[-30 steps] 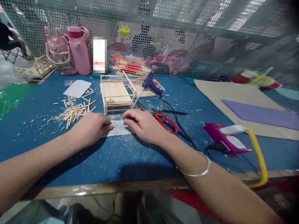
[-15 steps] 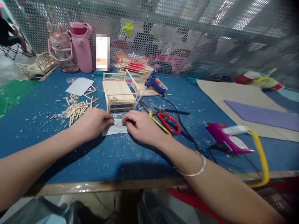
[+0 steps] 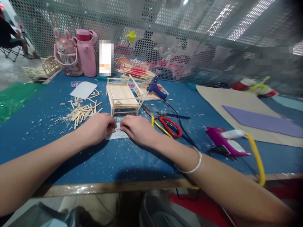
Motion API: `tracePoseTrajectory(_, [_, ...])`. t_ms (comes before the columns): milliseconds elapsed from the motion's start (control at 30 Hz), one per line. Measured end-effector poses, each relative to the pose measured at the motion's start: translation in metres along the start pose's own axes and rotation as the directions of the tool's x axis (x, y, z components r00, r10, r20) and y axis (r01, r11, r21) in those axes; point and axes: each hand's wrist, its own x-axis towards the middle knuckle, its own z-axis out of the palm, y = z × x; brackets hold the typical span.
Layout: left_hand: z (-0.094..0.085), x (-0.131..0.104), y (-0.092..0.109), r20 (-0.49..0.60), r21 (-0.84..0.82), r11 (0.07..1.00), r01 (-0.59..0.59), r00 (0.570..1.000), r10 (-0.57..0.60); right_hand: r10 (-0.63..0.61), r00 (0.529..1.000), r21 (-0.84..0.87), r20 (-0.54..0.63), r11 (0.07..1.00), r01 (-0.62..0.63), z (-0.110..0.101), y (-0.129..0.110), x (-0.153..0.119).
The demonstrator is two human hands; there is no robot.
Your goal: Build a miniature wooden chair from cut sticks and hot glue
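My left hand (image 3: pixel 100 127) rests over the left part of a small white paper slip (image 3: pixel 115 135), its fingertips pinched together. Facing it across a narrow gap, my right hand (image 3: pixel 139 130) has its thumb and fingers pressed together over the slip's right side. Whatever either pinch holds is too small or hidden to make out. Tiny cut stick bits (image 3: pixel 122 135) lie on the paper between them. Just behind the hands stands a miniature bed-like frame (image 3: pixel 124 94) built of thin wooden sticks. A heap of short cut sticks (image 3: pixel 82 113) lies beyond my left hand.
Red-and-yellow-handled pliers (image 3: pixel 169 126) and a blue glue gun (image 3: pixel 155 88) with its cord lie to the right. Farther right is a purple device (image 3: pixel 227 142) with a yellow strap. Pink bottles (image 3: pixel 86 56) stand at the back against the perforated metal screen (image 3: pixel 177 47).
My hands have drawn closer together over the paper, the right one shifting left and covering more of it. The whole view has shifted slightly.
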Motion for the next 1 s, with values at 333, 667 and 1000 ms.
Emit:
tracePoseTrajectory(333, [0.006,-0.001,0.016,-0.081,-0.071,0.99,-0.12,0.99,0.114,0.076,0.976,-0.356,0.205,0.935,0.002,-0.033,0.007,-0.003])
tracePoseTrajectory(667, [0.014,0.002,0.024,0.026,0.055,0.993,-0.104,0.994,0.103,-0.15,0.988,-0.35,0.02,0.925,0.148,-0.005,0.021,-0.011])
tracePoseTrajectory(1000, [0.017,0.005,0.019,-0.203,-0.185,0.977,-0.105,0.977,0.067,0.304,0.949,0.676,-0.087,0.717,-0.167,0.007,0.018,-0.015])
